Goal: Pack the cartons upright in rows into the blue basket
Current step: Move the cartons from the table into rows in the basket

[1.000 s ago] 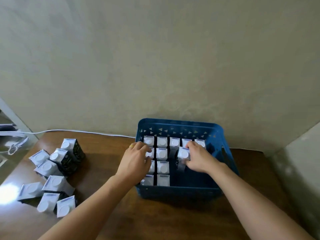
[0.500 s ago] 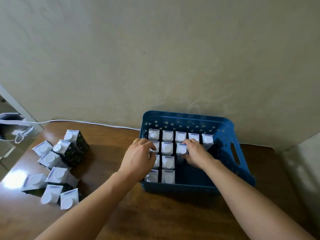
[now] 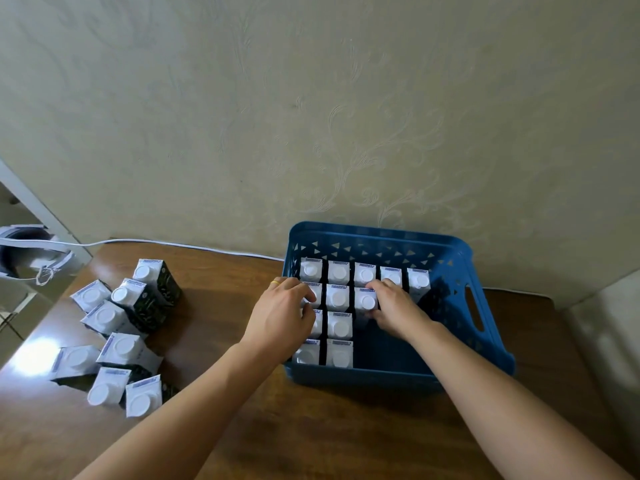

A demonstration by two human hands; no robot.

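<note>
The blue basket (image 3: 485,344) stands on the wooden table against the wall. Several white-topped cartons stand upright in it, a full row along the back and two columns at the left. My right hand (image 3: 394,308) grips a carton (image 3: 365,299) in the second row, third column, its fingers curled round it. My left hand (image 3: 282,315) lies over the basket's left rim, fingers curled against the cartons of the left column (image 3: 308,353). Whether it grips one I cannot tell. The basket's right front part holds no cartons.
A loose group of several cartons (image 3: 121,327) lies and stands on the table at the left. A white cable (image 3: 180,244) runs along the wall behind. A dark object with straps (image 3: 24,258) sits at the far left edge. A pale ledge (image 3: 609,327) borders the right.
The carton under my right hand has settled lower into the second row, beside its neighbours. My view has shifted, so the basket sits further right. My left hand has stayed on the left column.
</note>
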